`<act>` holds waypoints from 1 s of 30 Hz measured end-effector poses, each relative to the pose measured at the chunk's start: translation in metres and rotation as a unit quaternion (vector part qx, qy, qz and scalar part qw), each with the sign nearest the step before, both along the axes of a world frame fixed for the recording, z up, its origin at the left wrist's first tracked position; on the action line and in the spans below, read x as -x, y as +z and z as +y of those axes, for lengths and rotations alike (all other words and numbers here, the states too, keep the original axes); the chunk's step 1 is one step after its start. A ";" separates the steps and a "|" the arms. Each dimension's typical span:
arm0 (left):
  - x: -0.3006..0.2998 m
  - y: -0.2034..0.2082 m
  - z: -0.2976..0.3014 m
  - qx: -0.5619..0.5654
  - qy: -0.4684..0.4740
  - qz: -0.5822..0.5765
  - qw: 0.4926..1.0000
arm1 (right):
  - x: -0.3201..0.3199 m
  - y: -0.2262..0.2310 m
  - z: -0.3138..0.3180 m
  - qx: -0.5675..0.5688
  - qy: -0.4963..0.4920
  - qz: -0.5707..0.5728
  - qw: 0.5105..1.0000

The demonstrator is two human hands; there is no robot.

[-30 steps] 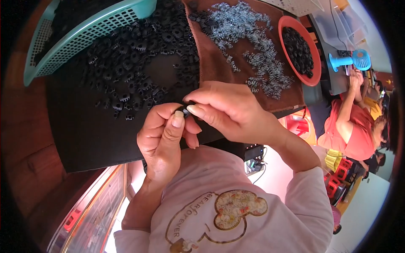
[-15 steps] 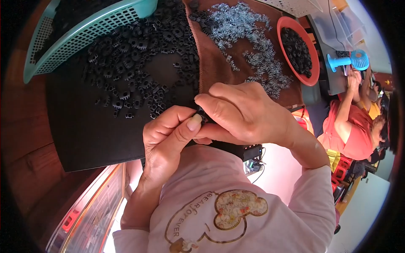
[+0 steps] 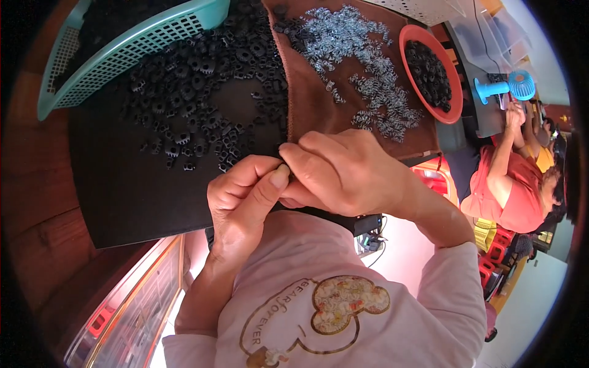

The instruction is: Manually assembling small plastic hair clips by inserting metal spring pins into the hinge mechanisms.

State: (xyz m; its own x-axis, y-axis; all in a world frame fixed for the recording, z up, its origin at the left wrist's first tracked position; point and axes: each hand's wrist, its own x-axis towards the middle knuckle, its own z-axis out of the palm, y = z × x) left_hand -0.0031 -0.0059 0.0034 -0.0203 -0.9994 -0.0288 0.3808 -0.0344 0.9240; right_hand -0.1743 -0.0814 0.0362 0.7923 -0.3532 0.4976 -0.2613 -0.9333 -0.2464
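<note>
- I see the left hand (image 3: 242,199) pinching a mostly hidden dark piece (image 3: 291,174).
- Right hand (image 3: 346,175): hold hidden, can't tell.
- Uneven pressure could slip it loose.

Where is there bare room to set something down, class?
Free: black mat between the black parts and its near edge, left of the left hand; brown cloth between right hand and silvery pieces. Crowded: beside the teal basket.

Black pieces (image 3: 195,64), silvery-blue springs (image 3: 341,38)
</note>
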 end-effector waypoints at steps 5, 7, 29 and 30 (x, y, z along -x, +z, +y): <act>0.000 0.007 0.003 -0.065 -0.024 0.068 0.995 | 0.012 0.006 -0.004 0.026 -0.047 -0.007 0.999; -0.003 0.004 0.004 -0.066 -0.023 0.060 0.996 | 0.029 0.019 -0.012 0.004 -0.129 0.083 0.988; 0.000 -0.007 0.007 0.100 -0.039 -0.108 0.988 | 0.122 0.031 -0.073 -0.009 -0.399 0.096 0.912; -0.002 -0.008 0.007 0.098 -0.037 -0.110 0.988 | 0.104 0.032 -0.065 -0.030 -0.333 0.072 0.940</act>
State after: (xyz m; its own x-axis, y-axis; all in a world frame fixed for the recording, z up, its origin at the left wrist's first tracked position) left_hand -0.0009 0.0016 -0.0045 -0.1079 -0.9823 0.1530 0.1724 0.1331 0.9760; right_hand -0.2784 -0.1465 0.0686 0.4436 -0.8180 0.3661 -0.8165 -0.5373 -0.2111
